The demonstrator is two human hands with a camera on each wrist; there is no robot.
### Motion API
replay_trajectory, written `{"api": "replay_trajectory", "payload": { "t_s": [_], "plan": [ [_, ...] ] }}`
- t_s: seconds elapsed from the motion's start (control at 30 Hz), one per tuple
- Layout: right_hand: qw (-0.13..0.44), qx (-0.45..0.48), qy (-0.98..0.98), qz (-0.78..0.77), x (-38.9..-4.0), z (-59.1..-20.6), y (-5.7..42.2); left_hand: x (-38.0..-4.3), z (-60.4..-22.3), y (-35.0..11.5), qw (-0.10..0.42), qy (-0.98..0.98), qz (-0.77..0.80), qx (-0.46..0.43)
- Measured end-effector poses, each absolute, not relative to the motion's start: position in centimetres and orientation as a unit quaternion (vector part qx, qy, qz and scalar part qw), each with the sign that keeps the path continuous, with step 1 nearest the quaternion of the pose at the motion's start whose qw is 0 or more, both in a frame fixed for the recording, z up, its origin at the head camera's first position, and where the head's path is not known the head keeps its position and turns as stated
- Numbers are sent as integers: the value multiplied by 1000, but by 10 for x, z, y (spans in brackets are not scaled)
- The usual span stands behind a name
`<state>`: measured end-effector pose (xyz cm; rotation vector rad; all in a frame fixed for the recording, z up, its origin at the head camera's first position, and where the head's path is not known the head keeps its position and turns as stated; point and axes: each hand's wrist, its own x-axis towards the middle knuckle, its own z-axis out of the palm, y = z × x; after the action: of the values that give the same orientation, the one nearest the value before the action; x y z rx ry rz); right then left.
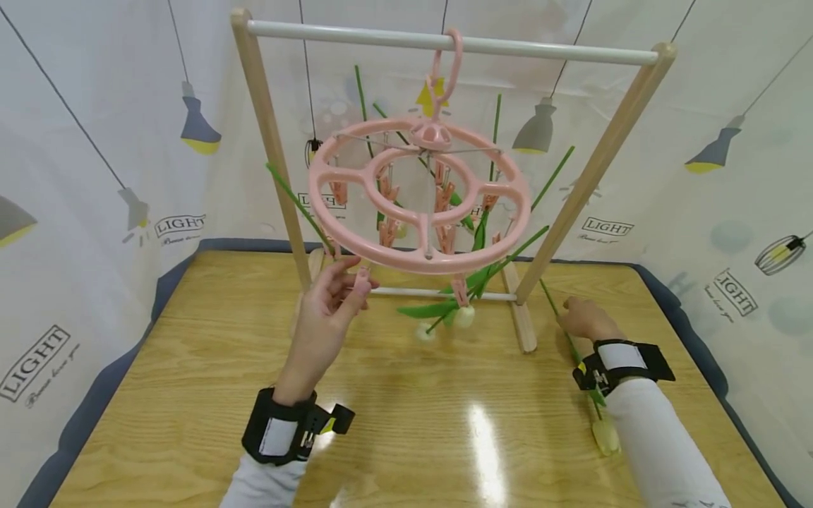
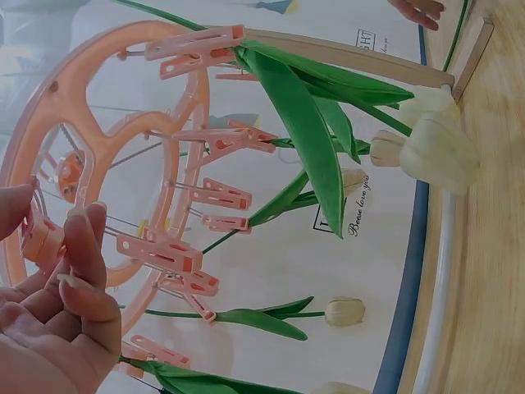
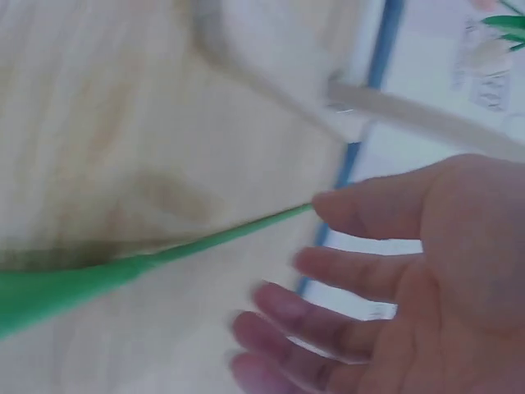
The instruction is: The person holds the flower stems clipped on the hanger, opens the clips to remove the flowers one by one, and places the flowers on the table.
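Note:
A pink round clip hanger hangs by its hook from a rack's top bar. At its near left edge my left hand pinches a pink clothespin between thumb and fingers. White artificial tulips hang heads down from other clothespins, their green stems rising past the ring. On the table at the right lies one more white tulip, partly hidden by the right wrist strap. My right hand is over its stem, fingers spread and loosely bent, thumb tip right at the stem.
The rack has slanted wooden posts, wooden feet and a low white crossbar across the wooden table. A white cloth printed with lamps stands behind and at both sides.

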<state>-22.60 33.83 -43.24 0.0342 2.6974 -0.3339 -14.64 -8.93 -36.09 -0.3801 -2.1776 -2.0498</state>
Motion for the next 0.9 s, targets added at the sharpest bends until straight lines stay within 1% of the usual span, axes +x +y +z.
{"api": "replay_trajectory", "payload": {
  "t_s": [0.17,0.23,0.33,0.4,0.47,0.53,0.63,0.8,0.9],
  "plan": [
    [239,-59,954,-171,-217,-400,329,-148,-362,-88,66,-719,-681,-126],
    [240,-91,945,-205,-214,-385,322,-148,-363,-87,63,-717,-683,-127],
    [205,-116,933,-271,-209,-365,307,-149,-364,-86,55,-710,-690,-129],
    [158,-128,931,-303,-206,-355,297,-149,-366,-85,50,-706,-694,-132],
    [128,-138,919,-348,-203,-347,288,-149,-366,-85,45,-701,-699,-133],
    [123,-151,899,-391,-201,-340,279,-149,-367,-85,40,-700,-701,-134],
    [140,-176,860,-457,-197,-333,268,-150,-369,-86,31,-705,-696,-132],
    [148,-207,816,-519,-194,-328,253,-151,-372,-90,-13,-725,-676,-130],
    [148,-223,794,-545,-194,-328,247,-151,-376,-91,-58,-742,-656,-127]
  ]
}}
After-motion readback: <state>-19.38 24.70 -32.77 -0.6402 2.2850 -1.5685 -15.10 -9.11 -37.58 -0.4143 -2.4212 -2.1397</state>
